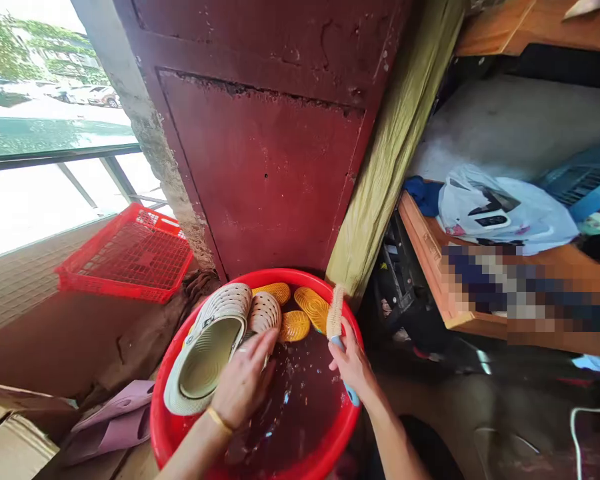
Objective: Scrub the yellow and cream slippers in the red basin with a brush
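Note:
A red basin (166, 427) of water sits on the floor in front of me. Cream clog shoes lie in it: one large clog (207, 350) rests on the left rim, a second clog (264, 312) beside it. My left hand (245, 380) grips the heel of that second clog. Yellow-orange soles (305, 313) float at the far side. My right hand (353, 363) holds a scrub brush (335, 313) with a blue handle, bristles up, over the basin's right rim.
A dark red metal door (270, 147) stands just behind the basin. A red plastic crate (130, 257) leans at left. A green cloth (400, 133) hangs at right by a wooden shelf (430, 260) with a plastic bag (505, 210). Cardboard (10, 440) and a purple slipper (115, 420) lie lower left.

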{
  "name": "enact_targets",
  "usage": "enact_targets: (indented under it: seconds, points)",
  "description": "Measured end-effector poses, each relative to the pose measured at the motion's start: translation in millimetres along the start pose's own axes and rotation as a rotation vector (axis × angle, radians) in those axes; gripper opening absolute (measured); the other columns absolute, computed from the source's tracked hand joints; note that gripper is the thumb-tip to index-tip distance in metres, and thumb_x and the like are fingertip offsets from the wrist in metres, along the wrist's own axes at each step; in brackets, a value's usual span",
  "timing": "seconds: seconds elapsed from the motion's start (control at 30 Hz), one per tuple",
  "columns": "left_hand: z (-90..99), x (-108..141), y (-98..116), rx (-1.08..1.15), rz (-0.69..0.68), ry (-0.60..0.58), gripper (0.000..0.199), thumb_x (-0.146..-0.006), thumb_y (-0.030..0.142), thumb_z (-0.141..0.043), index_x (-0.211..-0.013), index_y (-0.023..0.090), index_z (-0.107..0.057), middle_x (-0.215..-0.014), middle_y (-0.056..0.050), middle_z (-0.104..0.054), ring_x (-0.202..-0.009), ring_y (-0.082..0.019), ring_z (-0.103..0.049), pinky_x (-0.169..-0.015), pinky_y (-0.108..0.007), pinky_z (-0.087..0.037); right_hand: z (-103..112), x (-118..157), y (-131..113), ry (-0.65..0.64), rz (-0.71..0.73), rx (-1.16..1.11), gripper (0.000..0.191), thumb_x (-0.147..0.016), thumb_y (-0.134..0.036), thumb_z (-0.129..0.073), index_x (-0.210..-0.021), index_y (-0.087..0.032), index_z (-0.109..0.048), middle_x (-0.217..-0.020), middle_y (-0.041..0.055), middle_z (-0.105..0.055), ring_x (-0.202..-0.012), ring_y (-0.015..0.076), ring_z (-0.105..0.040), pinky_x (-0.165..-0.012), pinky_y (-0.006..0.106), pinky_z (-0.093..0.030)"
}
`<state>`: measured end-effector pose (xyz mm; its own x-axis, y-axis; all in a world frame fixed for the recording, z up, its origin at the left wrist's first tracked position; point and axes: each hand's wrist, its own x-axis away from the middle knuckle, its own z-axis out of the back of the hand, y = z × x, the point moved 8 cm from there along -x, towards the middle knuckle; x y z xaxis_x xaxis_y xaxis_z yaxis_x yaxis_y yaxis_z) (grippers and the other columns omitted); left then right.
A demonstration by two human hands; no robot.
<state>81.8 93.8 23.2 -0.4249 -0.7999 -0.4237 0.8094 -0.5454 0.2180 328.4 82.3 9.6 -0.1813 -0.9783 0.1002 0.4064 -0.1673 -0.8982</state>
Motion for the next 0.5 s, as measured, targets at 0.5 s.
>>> enact_targets:
  seconds: [0.5]
  points:
    - [-176.1, -88, -8, 0.310, 0.318, -0.309, 0.063, -0.078, 0.008, -0.055, -0.141, 0.014, -0.055, -0.145, -0.024, -0.059, -0.135, -0.036, -0.054, -0.116, -0.059, -0.033, 13, -9, 23, 0.013, -0.002, -0.074, 0.070, -0.093, -0.036, -0.045, -0.159, -0.020, -0.029, -0.094, 0.0043, -0.068, -0.051, 0.0141, -0.062, -0.059, 0.030, -0.059]
